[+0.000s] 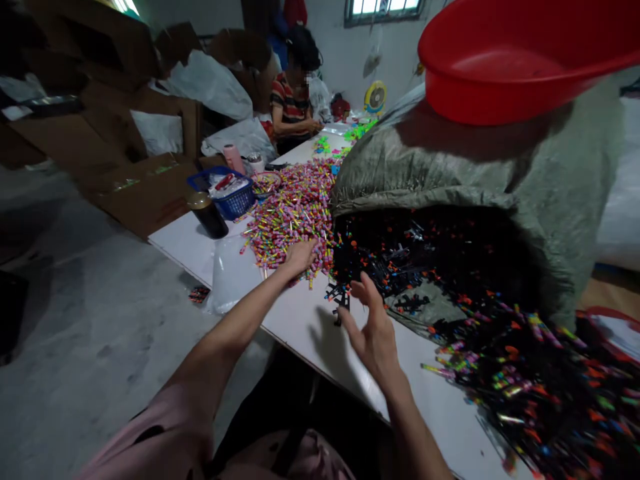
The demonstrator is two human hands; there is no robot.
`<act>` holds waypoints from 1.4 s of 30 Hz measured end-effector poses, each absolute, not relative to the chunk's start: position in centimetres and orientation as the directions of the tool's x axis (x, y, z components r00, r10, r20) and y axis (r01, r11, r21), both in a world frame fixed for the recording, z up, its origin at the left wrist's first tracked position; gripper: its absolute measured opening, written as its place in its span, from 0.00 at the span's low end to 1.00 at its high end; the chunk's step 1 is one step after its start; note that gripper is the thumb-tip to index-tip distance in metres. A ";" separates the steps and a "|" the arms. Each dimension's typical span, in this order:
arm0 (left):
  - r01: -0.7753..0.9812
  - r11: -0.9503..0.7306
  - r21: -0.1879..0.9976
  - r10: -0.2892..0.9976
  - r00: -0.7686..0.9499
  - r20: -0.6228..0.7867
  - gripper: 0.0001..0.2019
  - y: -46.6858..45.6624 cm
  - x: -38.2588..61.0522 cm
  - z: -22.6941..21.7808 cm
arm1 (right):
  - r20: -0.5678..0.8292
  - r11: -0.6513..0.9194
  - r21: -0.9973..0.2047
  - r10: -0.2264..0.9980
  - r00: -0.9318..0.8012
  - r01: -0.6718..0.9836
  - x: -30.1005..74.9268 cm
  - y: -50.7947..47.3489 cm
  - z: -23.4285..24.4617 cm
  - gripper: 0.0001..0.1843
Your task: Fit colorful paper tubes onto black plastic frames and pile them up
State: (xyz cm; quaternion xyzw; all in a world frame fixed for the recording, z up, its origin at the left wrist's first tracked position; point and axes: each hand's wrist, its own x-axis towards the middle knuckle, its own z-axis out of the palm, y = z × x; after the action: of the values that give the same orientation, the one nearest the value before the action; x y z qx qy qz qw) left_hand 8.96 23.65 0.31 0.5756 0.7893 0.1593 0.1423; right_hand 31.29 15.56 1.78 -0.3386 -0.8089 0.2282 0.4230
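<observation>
The left hand [300, 255] is stretched out, palm down, on the near edge of the heap of small multicoloured pieces [295, 207] that covers the middle of the white worktop [300, 327]. Its fingers are bent over the pieces, and I cannot tell whether they have closed on any. The right hand [373, 330] hovers open with fingers spread and nothing in it. It is just beside a small cluster of black plastic parts [341, 298] lying clear of the mass of black parts [400, 260] that spills from the mouth of the grey-green sack [450, 173]. A red basin [500, 60] rests on top of the sack, and a mixed heap of black and coloured bits [540, 380] runs toward the worktop's right end. Handling this well seems to call for keeping the two heaps apart. The strip between them is narrow, so the left hand is best swept flat and shallow toward the near edge. The right hand does better pinching the branching black parts from above, since they look likely to snag one another. The clear plastic bag [227, 273] at the left edge hangs partly over the side, so pieces pushed that way could drop. A dark flask [209, 213] and a blue basket [235, 197] stand beyond it, and a co-worker [290, 107] sits at the far end.
</observation>
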 end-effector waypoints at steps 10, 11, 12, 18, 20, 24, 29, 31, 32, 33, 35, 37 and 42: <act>-0.113 0.303 0.946 0.782 -0.538 -0.314 0.23 15.8 11.8 -4.8 | 0.353 0.558 -0.465 0.829 -0.434 0.687 26.1 29.7 0.5 0.20; -0.196 0.284 0.938 0.786 -0.513 -0.345 0.24 15.5 12.4 -5.2 | 0.305 0.521 -0.449 0.853 -0.424 0.725 25.2 30.4 0.7 0.18; -0.269 0.265 0.926 0.801 -0.473 -0.367 0.25 15.3 12.9 -5.2 | 0.268 0.488 -0.441 0.872 -0.409 0.753 24.7 31.0 0.8 0.16; -0.483 0.184 0.856 0.854 -0.352 -0.382 0.26 17.0 14.9 -3.5 | 0.404 0.459 -0.590 0.880 -0.249 0.664 30.4 29.6 -1.0 0.16; -0.530 0.172 0.831 0.843 -0.357 -0.402 0.24 17.9 15.9 -3.3 | 0.394 0.423 -0.737 0.903 -0.174 0.527 33.1 27.4 -1.1 0.14; -0.567 0.142 0.811 0.844 -0.358 -0.398 0.21 18.7 18.2 -3.4 | 0.135 0.187 -0.940 0.972 -0.191 0.287 35.3 22.6 -1.0 0.16; -0.415 0.228 0.881 0.898 -0.261 -0.355 0.19 17.2 19.0 -3.2 | 0.059 0.091 -0.986 0.973 -0.221 0.137 35.4 20.1 -0.7 0.17; -0.400 0.259 0.879 0.895 -0.244 -0.374 0.19 16.2 19.2 -3.1 | 0.052 0.063 -0.996 0.985 -0.167 0.061 35.4 19.8 -0.8 0.17; -0.398 0.264 0.879 0.892 -0.246 -0.380 0.20 15.8 19.4 -2.9 | 0.045 0.050 -0.998 0.990 -0.133 0.036 35.5 19.7 -1.0 0.17; -0.393 0.268 0.880 0.891 -0.245 -0.381 0.21 15.4 19.6 -2.8 | 0.034 0.036 -0.999 0.995 -0.098 0.019 35.6 19.5 -1.2 0.17; -0.378 0.275 0.884 0.895 -0.236 -0.379 0.22 14.7 20.2 -2.4 | 0.005 0.005 -1.000 0.999 -0.042 -0.004 36.1 19.1 -1.6 0.17; -0.404 0.276 0.872 0.899 -0.213 -0.383 0.22 14.4 20.8 -2.0 | -0.021 -0.024 -0.998 0.997 -0.069 -0.050 36.9 18.5 -2.0 0.20; -0.590 0.356 0.725 0.903 0.018 -0.429 0.24 13.8 21.8 -1.1 | 0.072 0.033 -0.992 0.937 -0.342 -0.120 38.1 16.7 -1.5 0.33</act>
State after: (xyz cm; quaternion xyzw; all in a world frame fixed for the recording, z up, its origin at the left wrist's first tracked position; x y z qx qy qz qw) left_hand 21.80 13.80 -1.05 0.1752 0.4470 0.5398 0.6915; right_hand 38.14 16.68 -1.47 -0.3621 -0.5643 0.5938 0.4448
